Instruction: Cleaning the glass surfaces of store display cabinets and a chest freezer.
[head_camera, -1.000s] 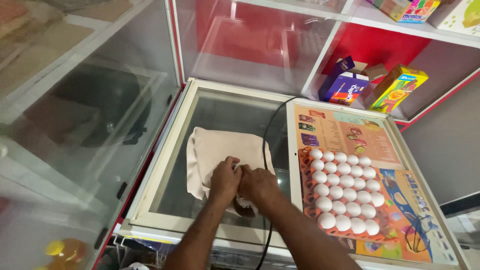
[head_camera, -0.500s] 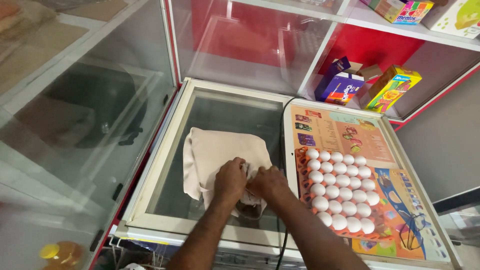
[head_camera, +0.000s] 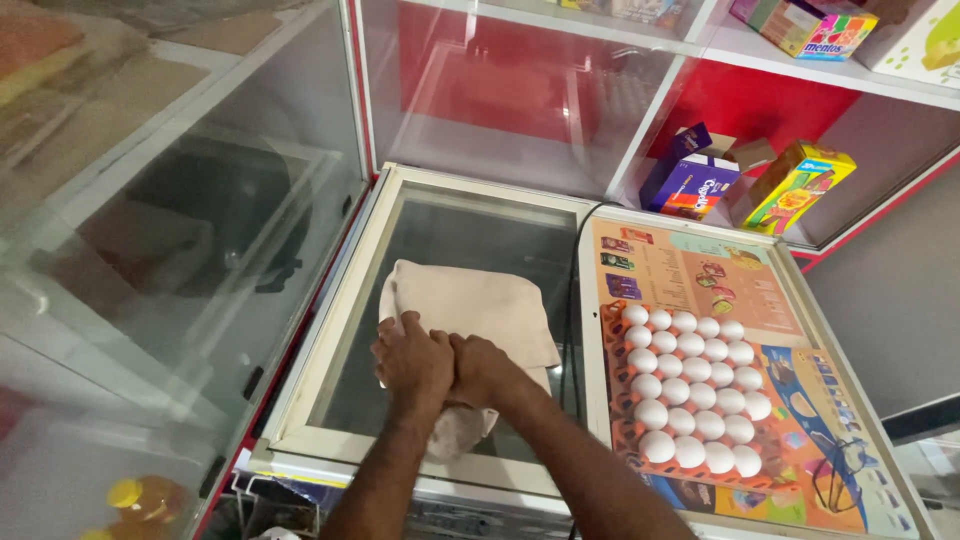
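A beige cloth (head_camera: 480, 310) lies spread on the glass lid (head_camera: 480, 235) of a chest freezer. My left hand (head_camera: 412, 360) presses flat on the cloth's near left part. Right beside it, touching it, my right hand (head_camera: 480, 368) is closed on a bunched fold of the same cloth. The cloth's near end hangs crumpled below both hands, partly hidden by my forearms.
An orange tray of white eggs (head_camera: 690, 390) sits on the freezer's right lid, over a printed poster (head_camera: 700, 275). A black cable (head_camera: 572, 300) runs between the lids. Boxes (head_camera: 690, 180) stand on the red shelf behind. A glass counter (head_camera: 170, 230) stands left.
Both hands have stayed together on the cloth, shifting slightly toward me; the cloth's near end is more bunched under them. The view has moved a little.
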